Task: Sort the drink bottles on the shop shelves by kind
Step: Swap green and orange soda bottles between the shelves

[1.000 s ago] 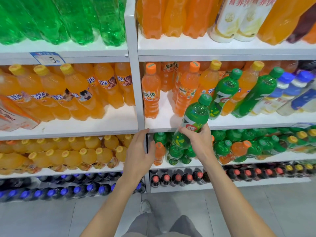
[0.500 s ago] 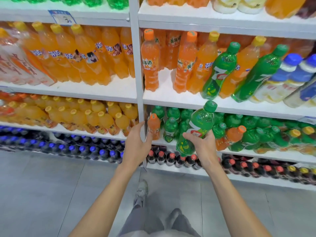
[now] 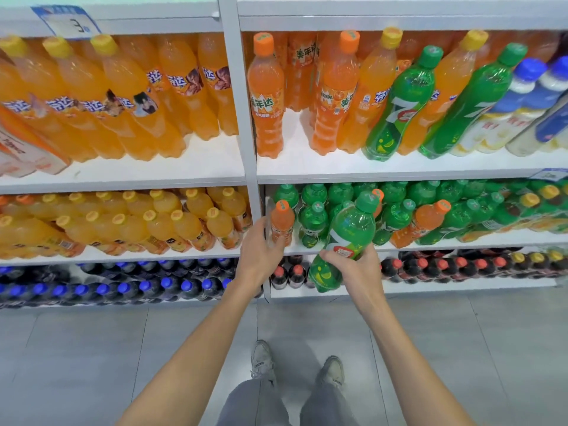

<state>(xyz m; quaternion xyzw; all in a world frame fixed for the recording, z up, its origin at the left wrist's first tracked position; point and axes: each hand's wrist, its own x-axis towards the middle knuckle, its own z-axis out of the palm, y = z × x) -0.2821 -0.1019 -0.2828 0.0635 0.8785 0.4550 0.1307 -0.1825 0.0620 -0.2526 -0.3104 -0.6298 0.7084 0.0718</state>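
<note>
A: Shop aisle: grey tile floor (image 3: pixel 92 348), white metal shelves (image 3: pixel 307 170) in 2 bays w/ a white upright post (image 3: pixel 242 118) between. Stock?

B: Left bay is all yellow-capped orange drink btls (image 3: pixel 129 96), w/ dark blue-capped ones (image 3: pixel 123 290) on the bottom shelf. Right bay's mixed. Its upper shelf runs orange, green, then blue-capped white btls (image 3: pixel 522 96) toward the right end. The shelf below is mostly green w/ strays.

A: Where's the thing in hand?

B: It's a green plastic soda bottle (image 3: pixel 350 229) w/ a green cap. It's off the shelf, tilted, in front of the green shelf's front edge near its left end. The right hand (image 3: pixel 358 272) has it, fingers wrapped round the lower body.

A: And the left hand (image 3: pixel 261 253)?

B: At the small orange-capped orange bottle (image 3: pixel 281 224) in that shelf's front left corner, by the post. Thumb's up one side, fingers low on the other. Can't tell if they've closed on it.

A: So which step?

B: Looks like a swap: green one going in w/ its kind, orange stray coming out. Prob. early on, since another orange-capped bottle (image 3: pixel 430 218) sits mid-shelf among the greens and 2 green btls (image 3: pixel 396 109) lean on the upper shelf.

A: Next move needs?

B: A gap. The rows are packed, so I'd lift the orange one clear first. Then stand the green upright in its slot w/o knocking the neighbours.
</note>
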